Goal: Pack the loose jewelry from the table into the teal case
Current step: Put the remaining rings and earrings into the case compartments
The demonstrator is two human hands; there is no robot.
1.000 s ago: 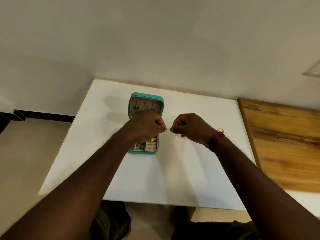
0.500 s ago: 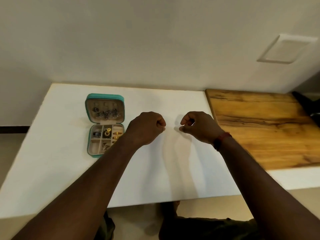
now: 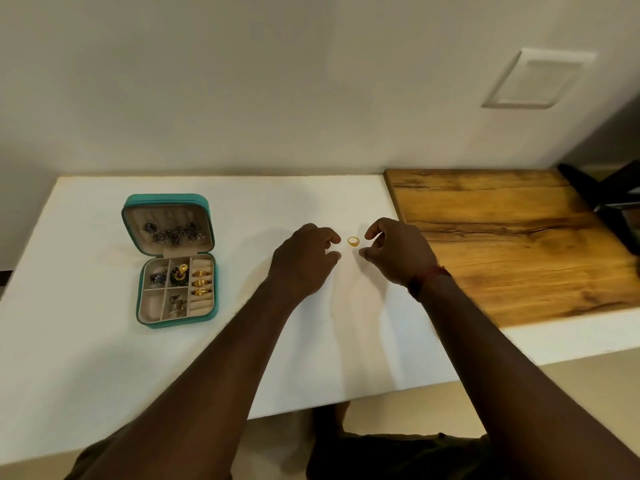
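The teal case (image 3: 173, 199) lies open on the left of the white table (image 3: 86, 358). Its lid holds dark earrings; its compartments hold several pieces, with three gold rings in the ring rolls. A loose gold ring (image 3: 353, 241) lies on the table between my hands. My left hand (image 3: 304, 261) is just left of the ring, fingers curled apart, holding nothing. My right hand (image 3: 394, 251) is just right of it, thumb and forefinger spread, not touching the ring. A red thread band circles my right wrist.
A wooden board (image 3: 502, 237) covers the table's right part, beside my right hand. A dark object (image 3: 606, 206) sits at the far right edge. The wall runs behind the table, with a white plate (image 3: 536, 77) on it.
Both fists have opened and moved right, away from the case. The gold ring now shows on the table between them. The view has shifted right.
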